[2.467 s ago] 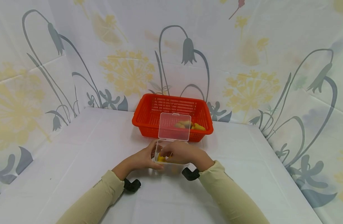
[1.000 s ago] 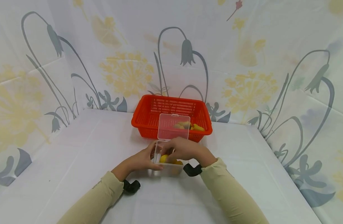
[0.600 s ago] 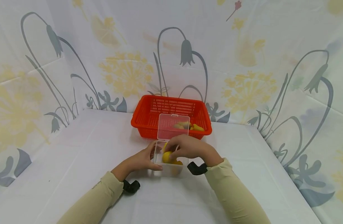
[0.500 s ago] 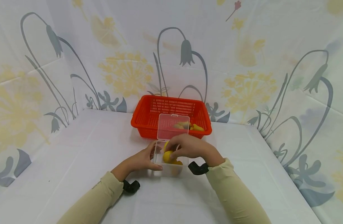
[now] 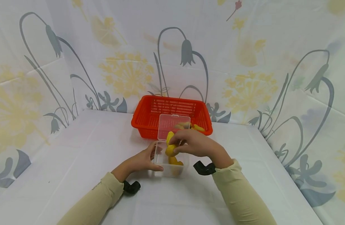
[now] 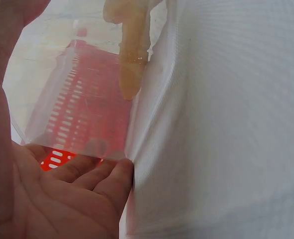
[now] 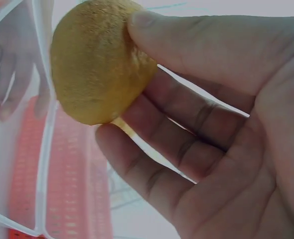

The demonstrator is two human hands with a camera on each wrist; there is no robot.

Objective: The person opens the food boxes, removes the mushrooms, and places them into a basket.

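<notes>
My right hand pinches a yellow, knobby piece of ginger between thumb and fingers, over the mouth of a clear plastic box. In the right wrist view the rounded end of this held ginger fills the space before the thumb. Another ginger piece lies inside the box; the left wrist view shows ginger through the clear wall. At the box's left side my left hand grips it, thumb at the front and fingers toward the back. The hinged lid stands raised behind.
Directly behind the box stands a red perforated basket. It holds several yellowish ginger pieces at its right end, partly seen through the lid. A white cloth covers the table, and flower-patterned fabric hangs around it.
My right hand has risen out of the box and shifted right and back, lifting the ginger above the rim. The left hand and the box have stayed in place.
</notes>
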